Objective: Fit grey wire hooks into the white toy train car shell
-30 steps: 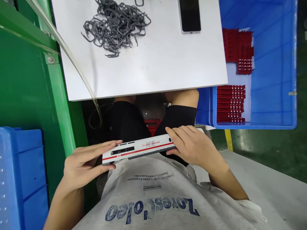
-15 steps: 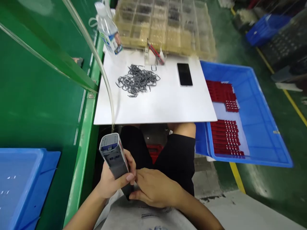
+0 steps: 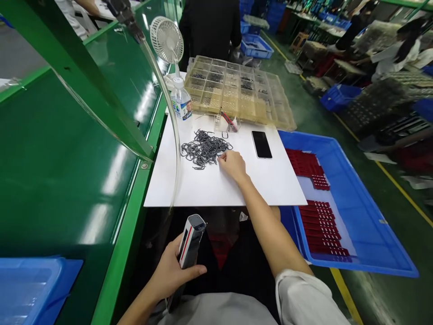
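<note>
My left hand (image 3: 174,273) is wrapped around a long grey and white plastic housing (image 3: 192,241) with a red stripe, held upright over my lap. Its lower part is partly hidden by the hand. On the white tabletop lies a tangled pile of thin dark grey rubber rings (image 3: 203,149). My right hand (image 3: 232,164) reaches to the right edge of this pile, thumb and fingers pinched together; whatever is between the fingertips is too small to make out. One separate ring (image 3: 225,135) lies just behind the pile.
On the white table (image 3: 216,189) are a phone (image 3: 261,144), a water bottle (image 3: 181,101), a small holder with tools (image 3: 227,123) and a compartment tray (image 3: 237,90). A clear hose (image 3: 176,149) hangs at left. A blue bin (image 3: 368,225) with red parts stands right.
My right hand has left the housing and moved forward to the ring pile. The left hand keeps the housing, now turned and shifted right. The view has tilted up.
</note>
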A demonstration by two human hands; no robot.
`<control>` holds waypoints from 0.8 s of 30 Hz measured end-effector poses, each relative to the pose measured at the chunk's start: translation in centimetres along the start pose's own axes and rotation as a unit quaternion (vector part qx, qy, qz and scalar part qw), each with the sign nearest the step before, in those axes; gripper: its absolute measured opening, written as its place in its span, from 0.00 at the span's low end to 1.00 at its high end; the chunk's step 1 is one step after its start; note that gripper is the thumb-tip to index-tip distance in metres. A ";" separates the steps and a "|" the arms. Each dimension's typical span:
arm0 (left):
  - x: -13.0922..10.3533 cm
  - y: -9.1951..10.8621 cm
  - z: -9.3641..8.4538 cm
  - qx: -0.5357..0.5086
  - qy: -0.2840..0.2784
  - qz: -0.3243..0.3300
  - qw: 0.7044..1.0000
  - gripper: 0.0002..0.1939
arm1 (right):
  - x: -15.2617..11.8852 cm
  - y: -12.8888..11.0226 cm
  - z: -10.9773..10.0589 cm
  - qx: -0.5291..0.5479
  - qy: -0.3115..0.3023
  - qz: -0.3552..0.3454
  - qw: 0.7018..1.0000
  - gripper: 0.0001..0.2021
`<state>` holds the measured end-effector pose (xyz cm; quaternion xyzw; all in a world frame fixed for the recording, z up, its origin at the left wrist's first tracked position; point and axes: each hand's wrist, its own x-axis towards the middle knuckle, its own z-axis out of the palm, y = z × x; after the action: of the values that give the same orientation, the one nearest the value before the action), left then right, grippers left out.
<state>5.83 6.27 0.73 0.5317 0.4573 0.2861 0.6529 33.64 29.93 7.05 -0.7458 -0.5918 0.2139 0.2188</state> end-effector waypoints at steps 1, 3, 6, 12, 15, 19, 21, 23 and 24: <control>0.0 0.0 -0.2 -0.014 -0.006 0.001 1.000 0.30 | 0.4 -0.1 0.3 0.013 -0.002 -0.002 1.000 0.04; -0.2 0.1 -0.7 -0.042 -0.017 0.005 0.999 0.30 | 0.5 0.3 0.4 0.045 -0.005 -0.007 0.999 0.04; -0.6 0.5 -1.0 -0.044 -0.026 0.011 0.999 0.26 | -0.1 1.6 0.0 0.090 0.023 -0.020 0.996 0.09; -0.3 2.1 -0.6 0.047 -0.004 0.056 0.997 0.20 | -5.7 3.8 -0.7 0.293 0.189 -0.114 0.930 0.16; 0.1 3.0 -0.4 0.069 -0.008 0.082 0.994 0.20 | -12.4 2.8 -1.2 0.423 0.056 -0.118 0.897 0.17; 0.3 3.4 -0.2 0.085 -0.033 0.100 0.991 0.17 | -20.5 0.8 -2.4 0.398 -0.084 -0.156 0.900 0.08; 0.2 3.2 0.1 0.086 -0.044 0.112 0.989 0.16 | -22.4 0.3 -2.8 0.352 -0.079 -0.205 0.910 0.14; 0.1 3.0 0.5 0.089 -0.046 0.125 0.987 0.15 | -23.2 0.2 -3.0 0.308 -0.051 -0.253 0.916 0.15; 0.0 3.0 0.6 0.091 -0.045 0.132 0.986 0.14 | -23.4 0.3 -3.1 0.291 -0.044 -0.269 0.917 0.15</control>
<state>6.73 6.83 3.56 0.6571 0.3773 0.3024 0.5783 30.79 6.82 10.78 -0.4511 -0.6910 0.3426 0.4490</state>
